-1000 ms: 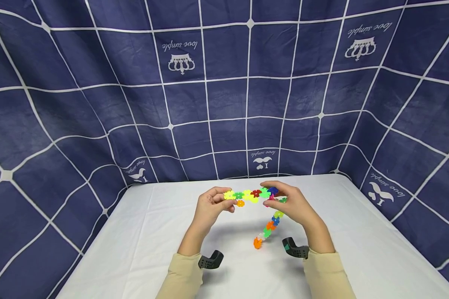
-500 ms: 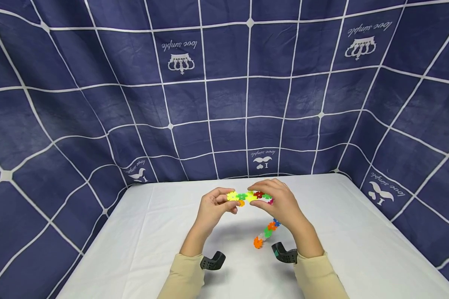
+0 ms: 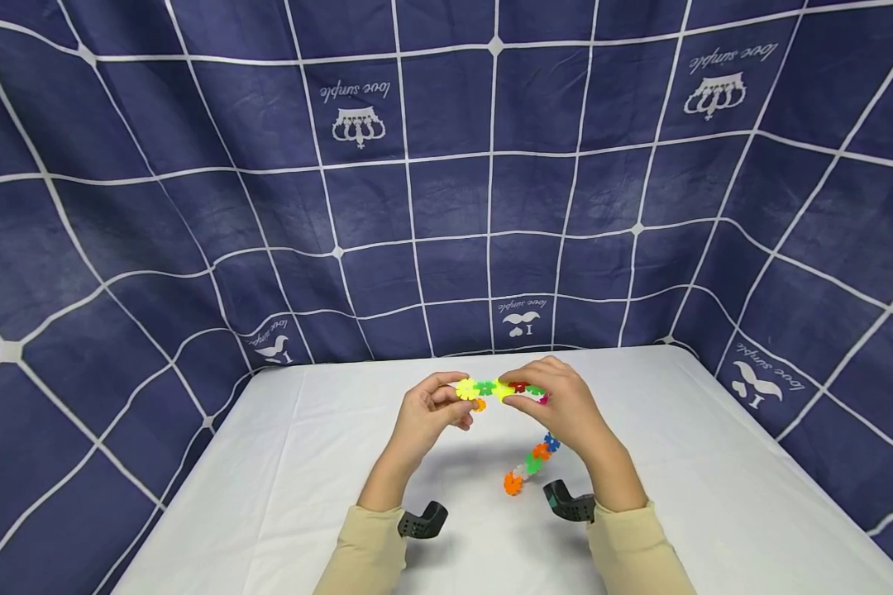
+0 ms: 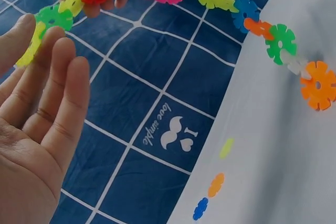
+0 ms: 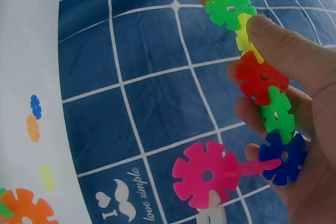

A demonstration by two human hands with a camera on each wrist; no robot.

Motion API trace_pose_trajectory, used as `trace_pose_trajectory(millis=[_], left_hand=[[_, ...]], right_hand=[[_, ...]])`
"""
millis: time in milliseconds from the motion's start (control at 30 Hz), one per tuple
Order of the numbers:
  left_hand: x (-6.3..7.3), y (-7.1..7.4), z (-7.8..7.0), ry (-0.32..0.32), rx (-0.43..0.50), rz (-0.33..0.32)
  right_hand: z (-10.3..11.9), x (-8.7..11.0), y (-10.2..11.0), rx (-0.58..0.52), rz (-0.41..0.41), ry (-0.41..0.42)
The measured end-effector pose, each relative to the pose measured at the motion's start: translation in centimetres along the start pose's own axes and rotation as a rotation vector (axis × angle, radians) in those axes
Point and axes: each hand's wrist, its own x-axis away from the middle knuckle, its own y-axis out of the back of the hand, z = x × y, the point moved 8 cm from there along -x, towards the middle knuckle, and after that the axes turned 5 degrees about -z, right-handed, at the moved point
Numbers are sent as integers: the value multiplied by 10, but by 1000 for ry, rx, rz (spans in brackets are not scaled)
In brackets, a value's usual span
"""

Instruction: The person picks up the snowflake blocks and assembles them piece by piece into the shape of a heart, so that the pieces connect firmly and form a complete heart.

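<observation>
A long chain of flower-shaped plastic snowflake discs [image 3: 533,464] is held up over the table, its pieces slotted edge to edge in many colours. My left hand [image 3: 420,413] pinches the yellow disc [image 3: 467,390] at one end between thumb and index finger; its other fingers spread loosely in the left wrist view. With thumb and fingertips, my right hand [image 3: 565,405] pinches another yellow disc [image 5: 244,38], just past a green disc [image 5: 231,10]. Beyond it a red disc [image 5: 262,77] and a blue disc [image 5: 283,156] run along the right palm. The chain's far end, an orange disc [image 4: 318,85], hangs down towards me.
Loose blue [image 4: 200,209], orange [image 4: 216,185] and yellow [image 4: 226,148] discs lie on the white-covered table [image 3: 305,496]. A dark blue checked curtain [image 3: 446,198] stands behind and along the sides. Black wrist cameras [image 3: 424,519] sit on both wrists.
My right hand has moved left along the chain, from near the blue disc to the yellow one, and pinches there. The left hand has shifted slightly right, keeping its pinch on the end disc.
</observation>
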Motion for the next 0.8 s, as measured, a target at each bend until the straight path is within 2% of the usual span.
trace_pose_trajectory(millis=[133,233,467,567,800], left_hand=[[-2,3,2,-5,-48,10],[-6,10,12,1,-112,-13],[-17,26,48,22,-339,-97],[-21,29,63,28,-413,-114],[-39,26,89,38,-455,-104]], right_hand=[[-5,-1,5,-14,-17,-28],[-9,0,7,-24,-15,-59],[-22,5,9,-15,-18,-128],[-26,7,11,-26,-31,-139],[-29,6,13,-45,-41,-138]])
